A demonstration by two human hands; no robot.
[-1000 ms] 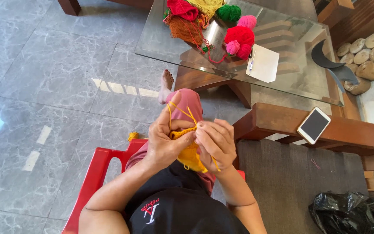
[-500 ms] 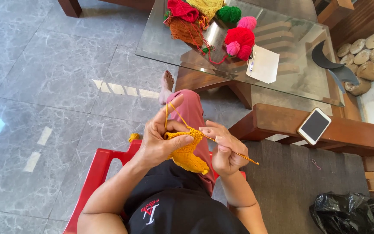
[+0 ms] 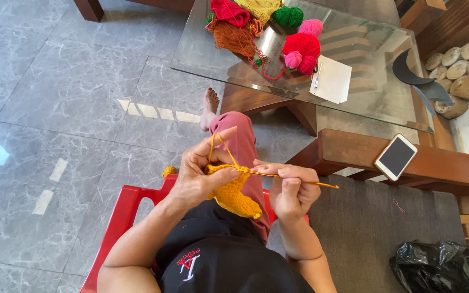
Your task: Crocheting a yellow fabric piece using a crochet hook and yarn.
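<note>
A glass counter (image 3: 375, 103) is standing over a grey marble floor (image 3: 66, 103), carrying balls of yarn in red (image 3: 302, 44), pink (image 3: 311, 26) and green (image 3: 287, 16), beside an orange knitted piece (image 3: 230, 36). A white sheet of paper (image 3: 332, 80) is lying near them with a pen (image 3: 316, 81) at its edge. A phone (image 3: 395, 157) is resting on a wooden bench (image 3: 446, 168). A black plastic bag (image 3: 445, 266) is sitting on a dark mat (image 3: 365, 239). Pale stones (image 3: 462, 59) are lying together past the counter.

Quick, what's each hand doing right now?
Left hand: closed on the yellow crochet piece, yarn strand over a finger.
Right hand: closed on the crochet hook.
</note>
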